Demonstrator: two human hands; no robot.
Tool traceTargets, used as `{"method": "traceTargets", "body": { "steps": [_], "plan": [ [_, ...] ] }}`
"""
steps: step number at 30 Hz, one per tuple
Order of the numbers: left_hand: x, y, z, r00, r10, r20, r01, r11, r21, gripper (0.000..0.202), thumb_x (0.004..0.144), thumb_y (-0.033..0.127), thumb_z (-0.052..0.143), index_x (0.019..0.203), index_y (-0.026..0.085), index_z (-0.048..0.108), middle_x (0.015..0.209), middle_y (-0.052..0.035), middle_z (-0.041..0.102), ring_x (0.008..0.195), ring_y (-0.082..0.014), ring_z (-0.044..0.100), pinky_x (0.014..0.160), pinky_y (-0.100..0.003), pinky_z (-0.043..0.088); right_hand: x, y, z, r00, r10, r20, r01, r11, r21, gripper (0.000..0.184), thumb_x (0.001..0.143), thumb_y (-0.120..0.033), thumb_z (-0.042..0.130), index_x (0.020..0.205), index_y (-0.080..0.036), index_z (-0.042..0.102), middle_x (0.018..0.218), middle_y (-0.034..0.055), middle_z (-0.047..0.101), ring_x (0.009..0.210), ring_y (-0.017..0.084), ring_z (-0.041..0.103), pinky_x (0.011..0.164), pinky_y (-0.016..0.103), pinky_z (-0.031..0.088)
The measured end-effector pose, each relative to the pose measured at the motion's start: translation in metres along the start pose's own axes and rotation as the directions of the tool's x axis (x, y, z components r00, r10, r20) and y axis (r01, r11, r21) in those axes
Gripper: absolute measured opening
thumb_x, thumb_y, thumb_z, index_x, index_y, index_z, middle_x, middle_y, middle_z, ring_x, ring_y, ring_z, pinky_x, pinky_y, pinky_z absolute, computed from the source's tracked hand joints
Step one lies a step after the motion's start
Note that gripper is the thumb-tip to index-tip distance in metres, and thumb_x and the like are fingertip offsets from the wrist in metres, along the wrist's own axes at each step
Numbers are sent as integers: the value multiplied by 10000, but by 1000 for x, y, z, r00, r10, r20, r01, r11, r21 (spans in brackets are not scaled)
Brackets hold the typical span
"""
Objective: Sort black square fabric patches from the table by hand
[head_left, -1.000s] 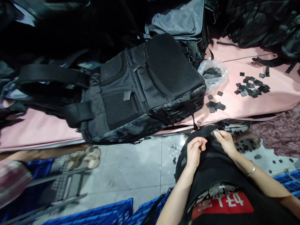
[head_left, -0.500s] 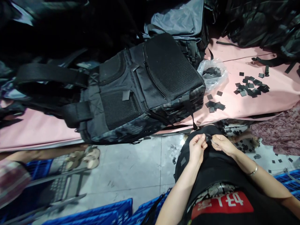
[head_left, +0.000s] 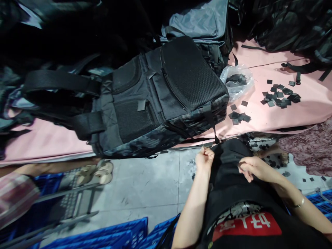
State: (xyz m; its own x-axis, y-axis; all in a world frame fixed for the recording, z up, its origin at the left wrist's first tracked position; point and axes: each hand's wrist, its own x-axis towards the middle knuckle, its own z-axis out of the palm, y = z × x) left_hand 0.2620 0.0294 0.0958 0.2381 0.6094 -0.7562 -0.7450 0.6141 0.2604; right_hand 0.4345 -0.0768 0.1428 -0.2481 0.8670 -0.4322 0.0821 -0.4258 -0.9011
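Note:
My left hand point(head_left: 204, 159) is closed, its fingers curled near the table edge, just below a hanging strap end point(head_left: 217, 139). If it holds anything, that is too small to make out. To its right, above my dark-clothed lap point(head_left: 229, 166), my right hand point(head_left: 252, 167) has its fingers curled in; what may be in them is hidden. The two hands are apart. Before me a black backpack point(head_left: 189, 76) lies on the table with its mesh-padded back up. A small dark square piece point(head_left: 141, 105) rests on its lower mesh panel.
On the pink tabletop point(head_left: 261, 124) are a clear plastic bag point(head_left: 247, 90) of dark squares and loose squares point(head_left: 281, 97). Another backpack point(head_left: 198, 24) with grey lining stands behind. Blue plastic crates point(head_left: 124, 238) are below. Another person's arm point(head_left: 49, 167) reaches in at left.
My hands, which met over my lap around a small dark piece, have parted. The left moved left toward the table edge, the right slightly right and down. The backpack stays in place.

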Motion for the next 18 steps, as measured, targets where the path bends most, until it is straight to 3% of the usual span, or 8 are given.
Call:
{"method": "traceTargets", "body": {
  "steps": [3,6,9,15,18],
  "plan": [
    [-3,7,1,991,38,132,-51,995,91,156,796,89,530,655,116,472,577,32,390,463,-17,363,435,-122,294,-5,6,-8,994,8,-113,11,986,169,247,843,-355,484,864,-122,561,615,24,596,520,116,567,497,227,436],
    [-20,-12,7,966,-41,254,-27,966,257,181,664,151,701,676,113,524,587,31,437,495,-29,403,463,-148,316,4,16,-11,982,22,-187,45,937,347,357,777,-376,589,1023,-123,536,802,65,612,614,139,610,560,266,476],
    [-36,-36,13,952,-88,295,-57,892,449,243,623,266,743,695,119,564,542,38,456,486,-43,410,481,-179,324,15,21,-12,984,24,-174,54,902,427,441,755,-332,624,1129,-154,473,861,75,619,660,156,629,583,288,486],
    [-37,-52,13,927,134,349,-364,536,762,273,674,389,676,705,128,604,495,35,492,461,-59,379,483,-209,306,19,24,-10,987,-73,-140,113,947,300,407,815,-284,537,1178,-154,407,791,51,618,567,140,613,497,269,474],
    [-34,-54,11,922,167,350,-384,508,771,290,670,402,673,762,136,600,526,40,494,478,-67,393,490,-210,318,19,25,-10,987,-109,-121,134,966,220,389,843,-234,475,1213,-150,391,767,36,611,533,126,600,473,255,472]
  ]
}}
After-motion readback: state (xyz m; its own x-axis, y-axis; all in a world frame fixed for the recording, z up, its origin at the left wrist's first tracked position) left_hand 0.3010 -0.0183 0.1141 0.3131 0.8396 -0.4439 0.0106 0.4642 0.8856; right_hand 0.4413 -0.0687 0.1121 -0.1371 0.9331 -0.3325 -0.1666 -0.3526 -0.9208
